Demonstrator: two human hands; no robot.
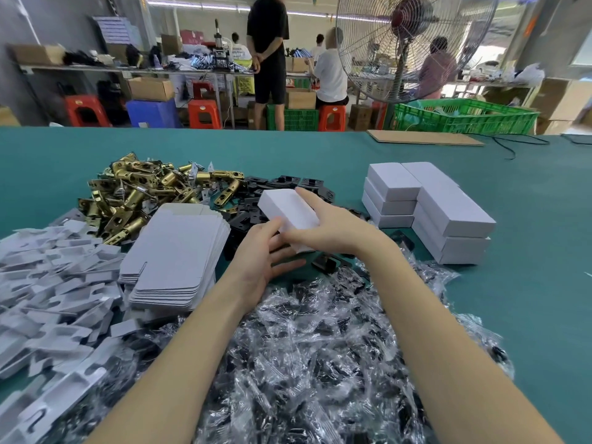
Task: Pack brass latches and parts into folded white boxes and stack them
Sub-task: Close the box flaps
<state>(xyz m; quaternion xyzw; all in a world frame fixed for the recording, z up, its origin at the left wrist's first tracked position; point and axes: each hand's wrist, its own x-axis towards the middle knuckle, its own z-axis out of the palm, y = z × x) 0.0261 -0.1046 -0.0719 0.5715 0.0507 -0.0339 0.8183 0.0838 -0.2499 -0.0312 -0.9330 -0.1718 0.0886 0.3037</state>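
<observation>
Now the closed white cardboard box point(288, 213) sits above the black plates, gripped over its top by the right hand point(330, 225), while the left hand point(266, 251), fingers loosely spread, thumb touching, steadies its near end. Likely 1 box is finished; next it needs carrying right onto the stacked white boxes point(426, 209).
</observation>
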